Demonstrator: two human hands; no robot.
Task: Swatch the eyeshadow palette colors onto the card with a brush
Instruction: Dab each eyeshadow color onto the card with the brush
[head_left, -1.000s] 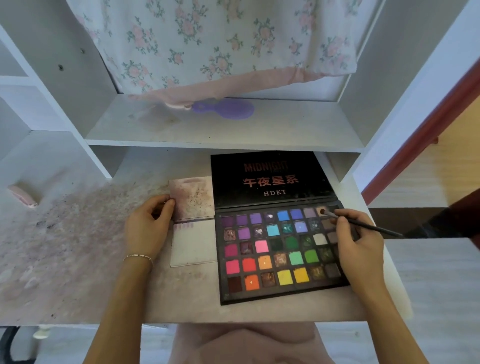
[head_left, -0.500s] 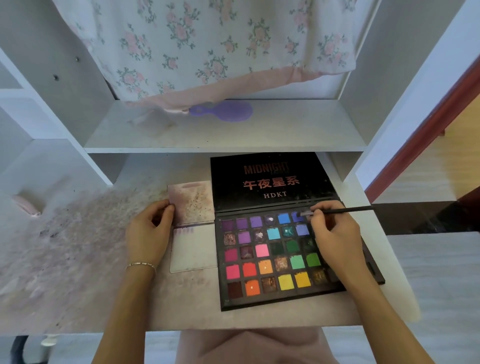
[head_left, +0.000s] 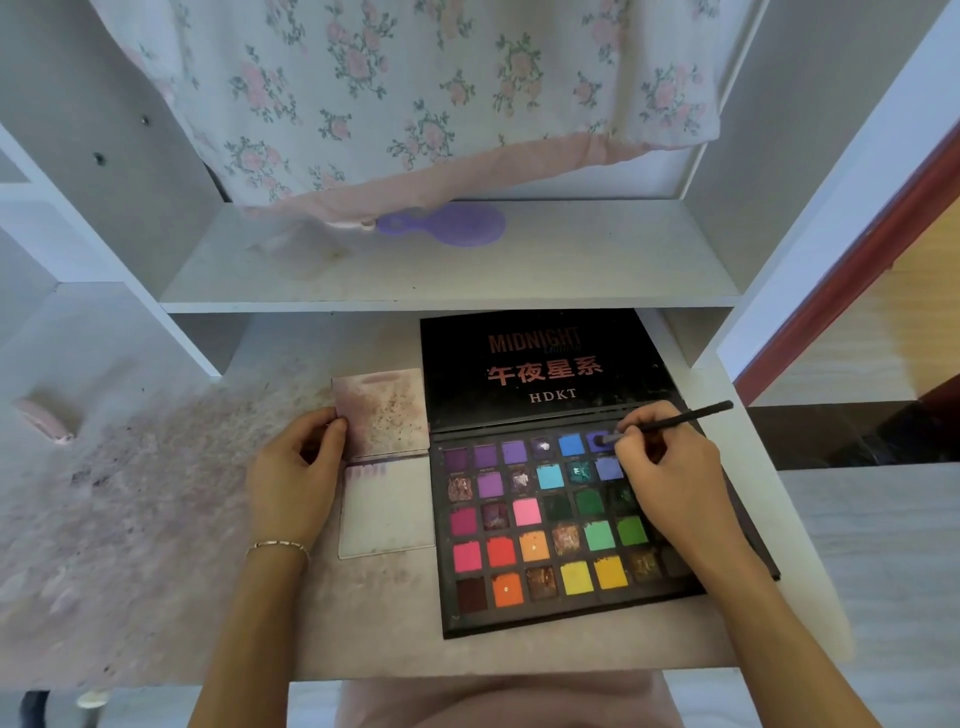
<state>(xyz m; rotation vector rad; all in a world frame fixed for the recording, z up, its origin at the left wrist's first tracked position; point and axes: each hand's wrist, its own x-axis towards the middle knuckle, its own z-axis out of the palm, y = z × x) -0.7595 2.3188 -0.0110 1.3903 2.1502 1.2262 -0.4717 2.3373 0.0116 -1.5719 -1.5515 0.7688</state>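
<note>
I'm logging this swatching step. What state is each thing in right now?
eyeshadow palette: open, lid back.
brush: tip in a blue-purple top-row pan.
right hand: pinches the brush.
left hand: holds the card's left edge.
card: flat, few purple swatches.

Across the top of the frame a white cloth is showing a pattern of small pink roses with grey-green leaves, ending in a plain pink hem. Below it a lilac hand mirror is lying on a white shelf. At centre, the black palette is displaying rows of purple, blue, teal, green, pink, red, orange and yellow pans, its lid lettered in dull red and white. The white card is carrying faint purple strokes, and the desk is looking pink-stained with dark specks.
</note>
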